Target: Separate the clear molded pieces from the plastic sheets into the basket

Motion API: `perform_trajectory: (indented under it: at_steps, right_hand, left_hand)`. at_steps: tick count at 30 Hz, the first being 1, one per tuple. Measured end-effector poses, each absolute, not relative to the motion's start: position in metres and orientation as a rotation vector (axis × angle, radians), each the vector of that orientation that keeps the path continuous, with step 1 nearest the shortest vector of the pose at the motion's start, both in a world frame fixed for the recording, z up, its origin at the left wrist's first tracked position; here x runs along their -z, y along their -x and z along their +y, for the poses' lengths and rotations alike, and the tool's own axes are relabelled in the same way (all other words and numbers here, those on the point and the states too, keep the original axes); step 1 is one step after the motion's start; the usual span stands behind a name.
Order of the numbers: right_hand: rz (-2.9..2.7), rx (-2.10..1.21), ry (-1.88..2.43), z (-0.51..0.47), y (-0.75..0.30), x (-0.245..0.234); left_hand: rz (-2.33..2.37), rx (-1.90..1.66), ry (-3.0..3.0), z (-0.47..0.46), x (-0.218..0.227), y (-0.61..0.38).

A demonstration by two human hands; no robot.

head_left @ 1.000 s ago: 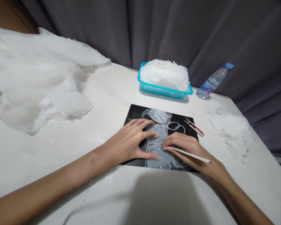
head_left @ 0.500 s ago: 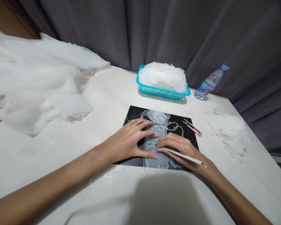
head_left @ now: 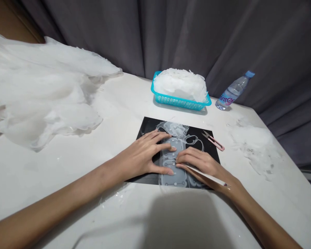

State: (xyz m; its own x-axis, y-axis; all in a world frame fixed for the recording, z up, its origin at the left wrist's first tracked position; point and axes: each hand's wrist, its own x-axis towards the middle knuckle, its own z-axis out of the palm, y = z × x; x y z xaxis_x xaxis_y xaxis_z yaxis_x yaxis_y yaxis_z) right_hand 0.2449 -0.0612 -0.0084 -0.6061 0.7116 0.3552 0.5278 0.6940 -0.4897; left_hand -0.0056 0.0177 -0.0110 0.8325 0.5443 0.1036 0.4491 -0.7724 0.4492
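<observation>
A translucent plastic sheet (head_left: 176,174) with raised dots and channels lies on a black mat (head_left: 147,125) in the middle of the white table. My left hand (head_left: 142,155) rests flat on the sheet's left part, fingers spread. My right hand (head_left: 200,162) presses on the sheet's right part with fingers together, holding a thin white stick-like tool (head_left: 209,176) that runs back along the wrist. The fingertips of both hands almost meet over the sheet.
Small pink snips (head_left: 214,140) lie at the mat's right edge. A turquoise basket (head_left: 180,101) heaped with white pieces stands behind. A water bottle (head_left: 233,91) lies at the back right. White scraps (head_left: 256,145) sit right, sheer white fabric (head_left: 41,93) left.
My right hand slid a little left toward my left hand's fingertips. The view shifted slightly; my left hand stays put on the sheet.
</observation>
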Motion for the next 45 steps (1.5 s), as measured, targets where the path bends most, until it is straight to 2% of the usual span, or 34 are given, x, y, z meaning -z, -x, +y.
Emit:
perform_trajectory:
  at_steps: [7,10,14,18,24,30,33,38,45]
  right_hand:
    - [-2.396,-0.153,1.03,-0.056,-0.239,0.017]
    - [-2.423,-0.048,1.038,-0.054,-0.239,0.018]
    - [-2.377,-0.013,1.047,-0.057,-0.235,0.017]
    - [-2.259,-0.134,1.063,-0.052,-0.236,0.017]
    - [-1.603,-0.143,1.463,-0.021,-0.273,-0.006]
    - [-1.813,-0.358,1.311,-0.049,-0.249,-0.017]
    - [-1.881,-0.47,1.215,-0.066,-0.23,-0.01]
    - [-1.973,-0.862,1.108,-0.073,-0.233,-0.013]
    - [-1.712,-0.482,1.454,-0.064,-0.259,-0.01]
  left_hand:
    - [0.665,-0.441,-2.556,0.019,0.006,0.008]
    - [0.958,-0.545,-2.468,0.012,-0.001,0.006]
    - [1.211,-0.374,-2.212,-0.001,-0.006,-0.001]
    - [1.225,-0.3,-2.007,-0.005,-0.005,-0.009]
    - [1.195,-0.224,-1.952,0.001,-0.006,-0.007]
    - [1.298,-0.51,-1.978,0.002,-0.015,-0.001]
    - [1.095,-0.473,-1.64,0.002,-0.015,-0.006]
    - [0.77,-0.431,-1.14,0.002,-0.008,-0.016]
    - [0.743,-0.457,-0.976,0.001,-0.006,-0.012]
